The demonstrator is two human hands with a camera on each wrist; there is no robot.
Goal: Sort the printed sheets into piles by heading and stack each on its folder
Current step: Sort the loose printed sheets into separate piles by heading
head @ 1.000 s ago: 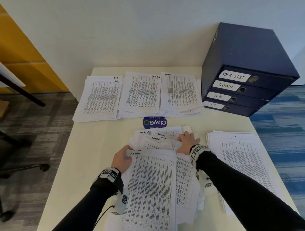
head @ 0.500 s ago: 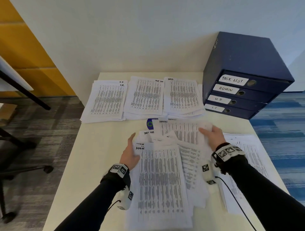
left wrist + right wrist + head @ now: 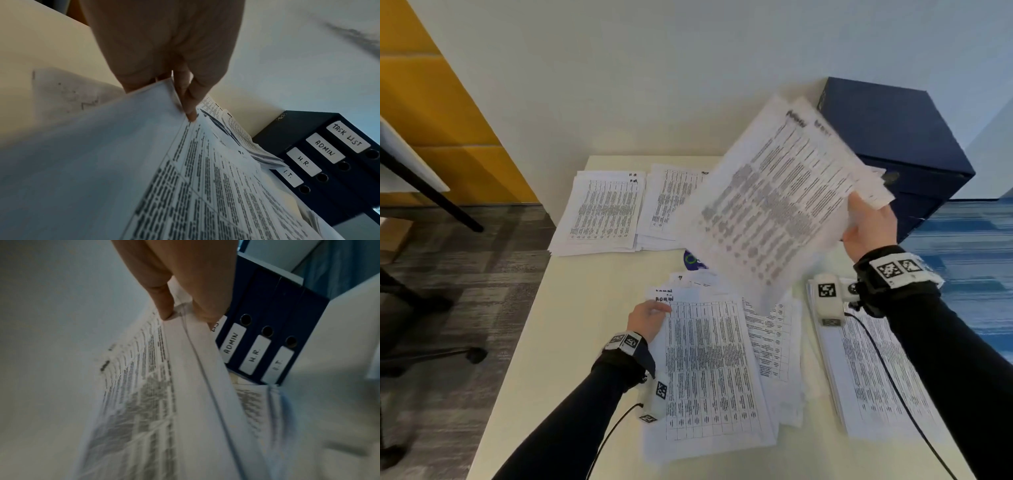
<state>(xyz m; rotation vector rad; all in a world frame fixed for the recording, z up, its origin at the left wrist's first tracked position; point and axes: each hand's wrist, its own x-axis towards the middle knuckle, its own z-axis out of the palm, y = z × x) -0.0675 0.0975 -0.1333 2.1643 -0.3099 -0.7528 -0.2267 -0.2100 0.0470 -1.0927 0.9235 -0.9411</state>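
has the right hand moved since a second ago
Yes. The right hand has risen off the loose printed sheets on the cream table and swung right toward the dark blue folder stack, lifting a bunch of white printed sheets.

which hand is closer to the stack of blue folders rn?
Right. The right hand is raised just in front of the blue folders, holding a bundle of sheets up beside them. The left hand is low on the near pile, across the table.
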